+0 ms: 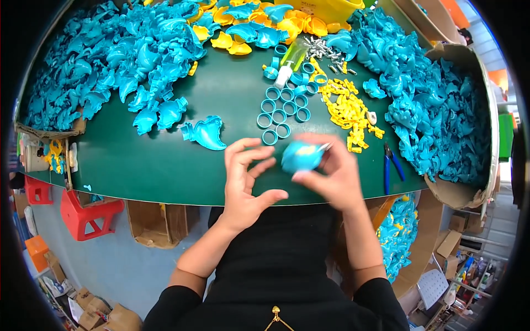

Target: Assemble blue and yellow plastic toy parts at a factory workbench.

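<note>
My right hand (334, 175) holds a teal plastic part (301, 158) with a yellow spot on it, smeared by motion. A small shiny metal piece shows at the part's right end, beside my fingers. My left hand (247, 187) is to the left of it, fingers spread and apart from the part. Just beyond my hands, several teal rings (280, 116) lie grouped on the green table (221, 94). A single curved teal shell (207, 132) rests beyond and left of my left hand.
Teal shells are heaped at left (118, 58) and right (425, 99). Small yellow pieces (345, 107), metal pieces (322, 48) and a green bottle with a white cap (292, 58) lie ahead. Blue-handled pliers (392, 168) lie at right. A yellow container (331, 8) stands at the back.
</note>
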A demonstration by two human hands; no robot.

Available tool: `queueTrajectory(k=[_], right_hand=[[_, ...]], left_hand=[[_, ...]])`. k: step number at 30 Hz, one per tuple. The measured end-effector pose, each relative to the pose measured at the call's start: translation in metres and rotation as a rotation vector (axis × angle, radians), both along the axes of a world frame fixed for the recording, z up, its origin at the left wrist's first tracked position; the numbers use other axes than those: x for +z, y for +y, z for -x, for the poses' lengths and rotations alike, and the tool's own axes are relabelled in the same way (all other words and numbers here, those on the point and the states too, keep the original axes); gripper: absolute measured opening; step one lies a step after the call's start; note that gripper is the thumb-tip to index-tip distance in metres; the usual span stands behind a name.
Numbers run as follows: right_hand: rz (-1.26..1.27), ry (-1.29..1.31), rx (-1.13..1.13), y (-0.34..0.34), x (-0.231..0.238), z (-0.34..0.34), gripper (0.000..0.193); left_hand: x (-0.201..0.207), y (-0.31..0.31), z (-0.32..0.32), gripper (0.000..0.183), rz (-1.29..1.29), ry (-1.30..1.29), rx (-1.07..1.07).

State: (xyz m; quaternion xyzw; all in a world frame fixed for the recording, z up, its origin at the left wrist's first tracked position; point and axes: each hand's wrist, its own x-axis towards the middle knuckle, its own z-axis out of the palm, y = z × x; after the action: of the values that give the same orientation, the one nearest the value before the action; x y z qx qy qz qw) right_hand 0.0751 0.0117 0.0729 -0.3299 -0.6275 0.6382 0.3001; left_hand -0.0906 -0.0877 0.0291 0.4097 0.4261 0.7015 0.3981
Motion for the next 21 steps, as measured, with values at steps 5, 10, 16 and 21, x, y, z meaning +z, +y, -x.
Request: queueTrajectory(k=[5, 10, 16, 21], right_hand=[[0.045, 0.245, -0.052, 0.045, -0.012, 0.019, 0.060], [-0.367, -0.334, -0.055, 0.041, 0.004, 0.032, 0.053], [-0.818, -0.377, -0.084, 0.026, 0.001, 0.046, 0.051], [-0.618, -0.333, -0.073, 0.020, 0.006, 0.026, 0.051]], left_hand=[[-0.009, 0.001, 0.008, 0.035, -0.027, -0.027, 0.052], [-0.008, 0.000, 0.005, 0.023, -0.006, -0.022, 0.045], [-0.001, -0.004, 0.005, 0.020, 0.029, -0.004, 0.093], [0.010, 0.006, 0.008, 0.038, 0.081, 0.038, 0.135]])
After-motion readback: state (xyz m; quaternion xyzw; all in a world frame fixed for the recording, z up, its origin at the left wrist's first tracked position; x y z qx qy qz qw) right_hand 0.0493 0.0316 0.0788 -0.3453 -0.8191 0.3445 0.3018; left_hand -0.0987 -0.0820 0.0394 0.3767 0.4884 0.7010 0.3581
